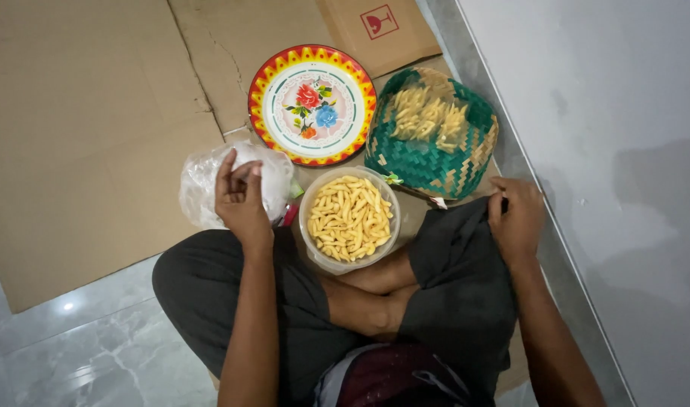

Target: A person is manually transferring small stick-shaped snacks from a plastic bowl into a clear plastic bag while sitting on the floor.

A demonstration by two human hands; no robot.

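I sit cross-legged on flattened cardboard. My left hand (pixel 241 197) rests on a crumpled clear plastic bag (pixel 202 181) by my left knee, fingers curled into it. My right hand (pixel 517 217) grips the dark trouser cloth (pixel 458 256) at my right knee. Between my knees stands a clear plastic tub (pixel 322 260) full of small yellow finger-shaped snacks (pixel 350 217). Beyond it lies a green and tan woven basket (pixel 428 162) with more of the same snacks in it. An enamel plate (pixel 273 87) with a red-yellow rim and painted flowers lies flat to its left.
Flattened cardboard sheets (pixel 88 128) cover the floor ahead and to the left. Grey marble tiles (pixel 96 354) show at the lower left. A pale grey wall (pixel 609 136) runs along the right side, close to the basket and my right knee.
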